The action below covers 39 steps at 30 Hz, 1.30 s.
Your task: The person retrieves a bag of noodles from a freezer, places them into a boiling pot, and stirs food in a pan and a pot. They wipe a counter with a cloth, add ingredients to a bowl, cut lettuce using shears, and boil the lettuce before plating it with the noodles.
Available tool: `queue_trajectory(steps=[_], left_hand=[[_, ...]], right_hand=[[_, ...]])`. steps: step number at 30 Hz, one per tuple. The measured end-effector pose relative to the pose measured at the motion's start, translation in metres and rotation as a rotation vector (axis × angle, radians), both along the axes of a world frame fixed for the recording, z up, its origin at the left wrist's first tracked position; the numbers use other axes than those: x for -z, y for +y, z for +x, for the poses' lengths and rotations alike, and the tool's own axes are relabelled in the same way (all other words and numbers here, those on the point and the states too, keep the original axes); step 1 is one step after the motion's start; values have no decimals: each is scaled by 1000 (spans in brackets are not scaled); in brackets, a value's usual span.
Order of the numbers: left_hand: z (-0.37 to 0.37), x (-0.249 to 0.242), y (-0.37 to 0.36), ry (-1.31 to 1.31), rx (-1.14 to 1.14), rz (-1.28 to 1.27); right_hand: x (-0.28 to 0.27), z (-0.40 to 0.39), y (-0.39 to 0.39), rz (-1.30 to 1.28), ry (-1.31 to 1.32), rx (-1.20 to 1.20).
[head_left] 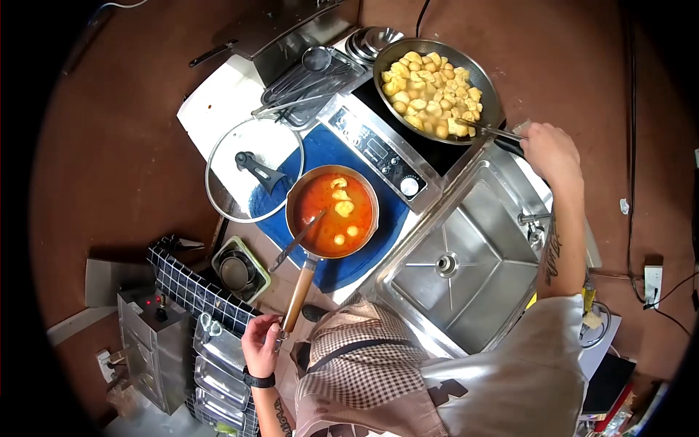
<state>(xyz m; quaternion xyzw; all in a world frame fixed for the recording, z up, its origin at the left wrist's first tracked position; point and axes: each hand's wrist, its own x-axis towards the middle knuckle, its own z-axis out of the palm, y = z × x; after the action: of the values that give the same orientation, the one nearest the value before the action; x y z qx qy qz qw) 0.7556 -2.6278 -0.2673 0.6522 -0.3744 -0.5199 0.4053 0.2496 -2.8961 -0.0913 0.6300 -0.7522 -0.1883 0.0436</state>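
My left hand (261,345) has its fingers closed at the end of a saucepan's wooden handle (298,300). The saucepan (373,231) holds red-orange broth with a few pale yellow pieces and round balls, and a dark-handled utensil (288,249) leans in it, its tip under the broth. My right hand (551,151) grips the metal handle of a long utensil (496,132) whose head is sunk in the food. That food, yellow chunks and round balls in liquid, fills a wide frying pan (490,80) on the induction cooker (377,151). A black handle passes just below my right fingers.
A glass lid (218,164) lies left of the saucepan, partly over a blue cloth (342,275). Behind stand a tray (302,109) with a strainer (317,59) and metal bowls (373,42). On the right is a steel sink (429,298); lower left, metal containers (222,379).
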Motion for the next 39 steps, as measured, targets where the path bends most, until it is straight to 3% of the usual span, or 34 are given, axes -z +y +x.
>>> queue_trajectory(steps=[4,12,16,19,26,30,33,34,35,37,39], left_hand=[[1,5,2,-8,-4,-21],[3,10,-1,-26,4,-25],[11,18,3,-97,13,-16],[11,26,0,-134,50,-29],[6,17,-10,-202,121,28],[15,29,4,-147,57,49],[14,21,7,-159,64,109],[17,38,16,-141,34,89],[16,31,16,-211,56,13],[20,23,28,-85,-26,-4],[24,19,44,172,-142,-70]], right_hand=[[-22,11,19,-112,-87,7],[-3,6,27,-261,-133,-90],[-3,27,36,-195,-342,-39],[18,51,44,-103,-541,-282],[88,119,54,272,-383,-372],[84,111,55,88,-669,-323],[100,140,51,-37,-907,-255],[108,159,54,-27,-938,-259],[115,184,59,6,-899,-294],[116,252,84,210,-1214,-187],[122,320,125,402,-1269,-384]])
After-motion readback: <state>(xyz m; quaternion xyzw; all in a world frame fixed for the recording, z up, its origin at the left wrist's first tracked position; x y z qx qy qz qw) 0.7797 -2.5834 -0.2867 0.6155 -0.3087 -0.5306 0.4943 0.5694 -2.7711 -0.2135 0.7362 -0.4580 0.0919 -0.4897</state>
